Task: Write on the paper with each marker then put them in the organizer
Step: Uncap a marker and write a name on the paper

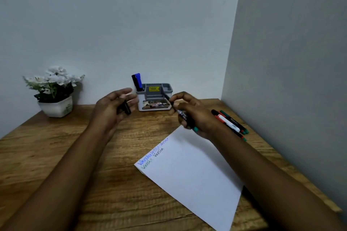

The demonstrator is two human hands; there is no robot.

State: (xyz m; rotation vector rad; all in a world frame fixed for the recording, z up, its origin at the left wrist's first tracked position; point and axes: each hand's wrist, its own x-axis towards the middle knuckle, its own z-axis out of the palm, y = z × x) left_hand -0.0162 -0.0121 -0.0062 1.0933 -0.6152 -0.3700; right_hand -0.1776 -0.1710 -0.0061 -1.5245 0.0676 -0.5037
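Note:
A white paper [195, 170] lies on the wooden desk [56, 155], with several words written near its far-left corner in blue, green and black. My right hand [193, 112] grips an uncapped black marker with a green end [181, 113] above the paper's far corner, its tip pointing toward the organizer. My left hand [114, 107] holds the black cap [124, 108] left of the organizer. The grey and white organizer [155, 97] stands at the back wall, with a blue marker and a black marker [136, 81] upright in its left slot.
Several markers [230, 123] lie in a bunch on the desk right of my right hand, near the side wall. A white pot of white flowers [54, 92] stands at the back left. The desk's right edge runs close to the paper.

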